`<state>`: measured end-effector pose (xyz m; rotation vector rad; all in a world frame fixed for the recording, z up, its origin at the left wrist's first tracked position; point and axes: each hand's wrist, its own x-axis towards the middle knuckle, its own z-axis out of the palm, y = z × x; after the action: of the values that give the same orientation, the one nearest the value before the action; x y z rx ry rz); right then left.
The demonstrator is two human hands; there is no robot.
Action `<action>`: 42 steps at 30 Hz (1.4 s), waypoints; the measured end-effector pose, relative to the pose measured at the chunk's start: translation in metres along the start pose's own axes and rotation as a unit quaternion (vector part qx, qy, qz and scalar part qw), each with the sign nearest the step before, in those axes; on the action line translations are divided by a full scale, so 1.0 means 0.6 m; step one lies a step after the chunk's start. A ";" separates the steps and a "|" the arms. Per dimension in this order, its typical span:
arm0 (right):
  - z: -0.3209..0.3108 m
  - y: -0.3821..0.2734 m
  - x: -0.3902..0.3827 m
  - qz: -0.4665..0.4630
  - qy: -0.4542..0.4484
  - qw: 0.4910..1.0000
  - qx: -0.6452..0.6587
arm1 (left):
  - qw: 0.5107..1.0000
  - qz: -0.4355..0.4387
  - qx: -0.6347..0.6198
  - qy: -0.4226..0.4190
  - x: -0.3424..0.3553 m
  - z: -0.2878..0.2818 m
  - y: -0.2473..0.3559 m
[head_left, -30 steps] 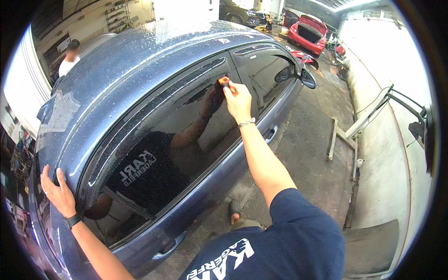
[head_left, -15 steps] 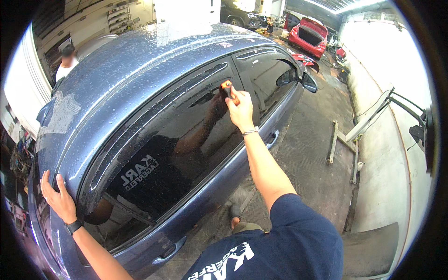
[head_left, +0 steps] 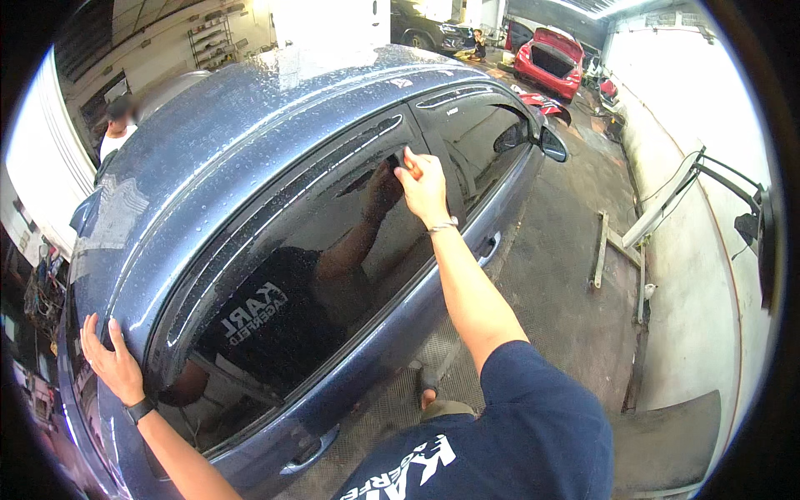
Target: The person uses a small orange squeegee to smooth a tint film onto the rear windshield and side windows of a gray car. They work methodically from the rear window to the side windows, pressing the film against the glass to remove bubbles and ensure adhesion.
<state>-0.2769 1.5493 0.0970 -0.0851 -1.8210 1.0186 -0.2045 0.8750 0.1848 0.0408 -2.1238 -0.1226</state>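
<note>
Right hand [head_left: 423, 187] pinching a small dark tool [head_left: 393, 161] near the upper front corner of the window [head_left: 358, 321].
Grip clenched on tool, mostly hidden by fingers; glass contact can't be told. Left hand [head_left: 114, 362] unclenched, fingers spread on blue car body [head_left: 137, 271] behind the window. Risk: tool pressed at a bad angle could scratch or skid off the window; water drops [head_left: 202, 202] could make the left hand slip.

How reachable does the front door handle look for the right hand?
Probably yes: the handle shows mostly uncovered beside the forearm, though the right hand seems to pinch a small dark tool.
</note>
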 end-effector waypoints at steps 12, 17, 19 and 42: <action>-0.075 0.009 -0.137 0.020 -0.081 0.996 -0.044 | 1.000 -0.001 -0.011 -0.002 -0.003 -0.008 0.014; -0.024 -0.037 -0.024 -0.032 -0.053 0.997 -0.041 | 1.000 -0.002 -0.014 -0.001 -0.003 -0.005 0.013; -0.006 -0.042 -0.003 0.010 -0.047 0.999 -0.005 | 1.000 -0.007 -0.015 0.004 -0.005 -0.008 0.010; -0.006 -0.036 -0.061 -0.017 -0.013 1.000 -0.015 | 0.999 -0.015 -0.030 0.005 0.000 -0.014 0.019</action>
<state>-0.2483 1.5202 0.0851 -0.0592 -1.8562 0.9727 -0.1974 0.8858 0.1905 0.0378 -2.1097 -0.2036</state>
